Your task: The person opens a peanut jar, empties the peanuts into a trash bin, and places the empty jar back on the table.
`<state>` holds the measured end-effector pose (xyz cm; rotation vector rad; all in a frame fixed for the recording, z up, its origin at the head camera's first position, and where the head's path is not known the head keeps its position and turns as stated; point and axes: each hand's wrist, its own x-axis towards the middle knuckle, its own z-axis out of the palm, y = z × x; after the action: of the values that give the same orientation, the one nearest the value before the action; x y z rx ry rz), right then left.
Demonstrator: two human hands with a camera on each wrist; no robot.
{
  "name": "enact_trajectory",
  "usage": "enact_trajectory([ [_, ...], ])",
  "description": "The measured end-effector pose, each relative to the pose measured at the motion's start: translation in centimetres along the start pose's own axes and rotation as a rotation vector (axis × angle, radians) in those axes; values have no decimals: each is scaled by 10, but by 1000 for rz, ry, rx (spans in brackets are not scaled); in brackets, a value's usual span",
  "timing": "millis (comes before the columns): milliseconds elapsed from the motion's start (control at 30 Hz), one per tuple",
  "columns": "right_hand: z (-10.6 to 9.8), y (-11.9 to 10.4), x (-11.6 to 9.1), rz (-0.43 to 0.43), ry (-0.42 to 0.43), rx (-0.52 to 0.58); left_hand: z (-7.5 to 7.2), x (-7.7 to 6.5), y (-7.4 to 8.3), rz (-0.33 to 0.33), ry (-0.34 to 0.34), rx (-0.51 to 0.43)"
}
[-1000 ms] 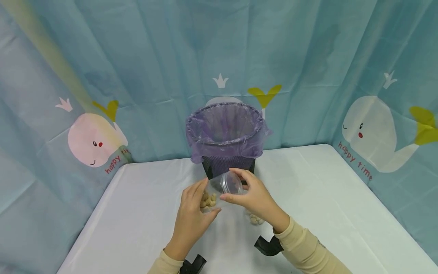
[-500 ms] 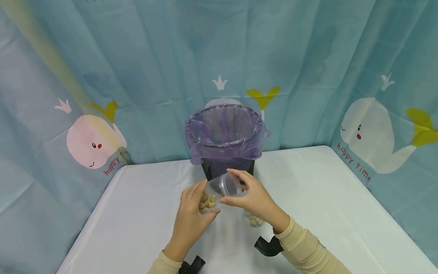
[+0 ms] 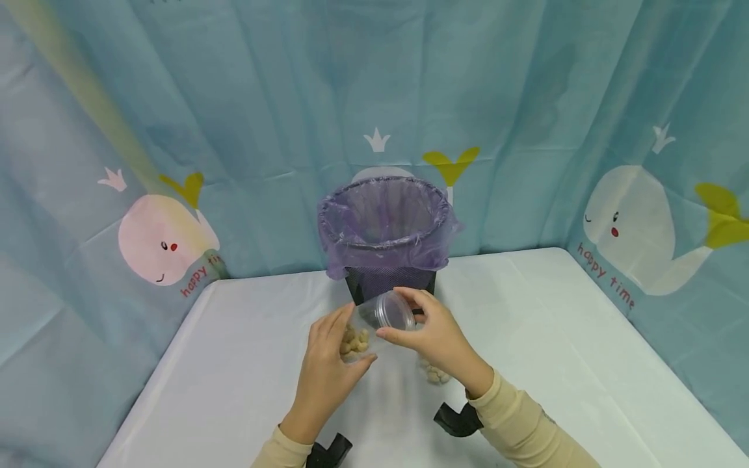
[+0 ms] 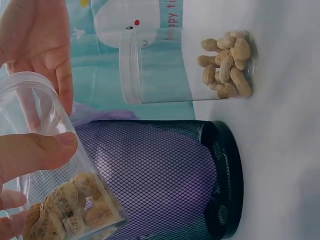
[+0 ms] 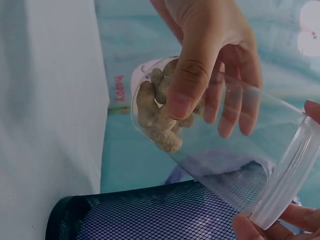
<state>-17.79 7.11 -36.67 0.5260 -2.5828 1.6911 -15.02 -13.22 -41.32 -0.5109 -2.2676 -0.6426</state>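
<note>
A clear jar (image 3: 370, 315) of peanuts (image 3: 354, 341) is held tilted in the air, its capped end up to the right. My left hand (image 3: 329, 361) grips the jar's body near its bottom, the thumb across the wall in the right wrist view. Around the clear lid (image 5: 286, 175) at the other end, my right hand (image 3: 437, 338) curls its fingers and thumb. The lid sits at the jar's mouth; how tightly cannot be told. A second clear jar (image 4: 167, 67), with peanuts at its bottom, stands on the table, mostly hidden behind my right hand in the head view.
A black mesh bin (image 3: 391, 283) with a purple bag (image 3: 430, 253) over its rim stands just beyond my hands. Black straps (image 3: 459, 419) hang by both wrists. Behind the white table (image 3: 234, 364) hangs a blue patterned curtain (image 3: 281, 117).
</note>
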Motion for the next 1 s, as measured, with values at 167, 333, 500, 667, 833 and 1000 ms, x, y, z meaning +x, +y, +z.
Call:
enact_trajectory([
  [167,-1,1,-2,-31,-10,4,-1,-3,2,-4,-2,4],
  [333,-2,1,-4,-56,-35,6,-2,-4,3,-15,-6,7],
  [500,-2,-1,-4,-59,-65,0,-2,-7,2,-28,-9,9],
  [667,1,-4,-2,-13,-52,-8,-4,-7,-1,-22,-4,10],
  [833,5,-6,-1,7,-32,-12,-5,-10,-4,-18,11,21],
  [1000,6,-7,0,-42,-45,-16,-8,-11,-6,-8,8,28],
])
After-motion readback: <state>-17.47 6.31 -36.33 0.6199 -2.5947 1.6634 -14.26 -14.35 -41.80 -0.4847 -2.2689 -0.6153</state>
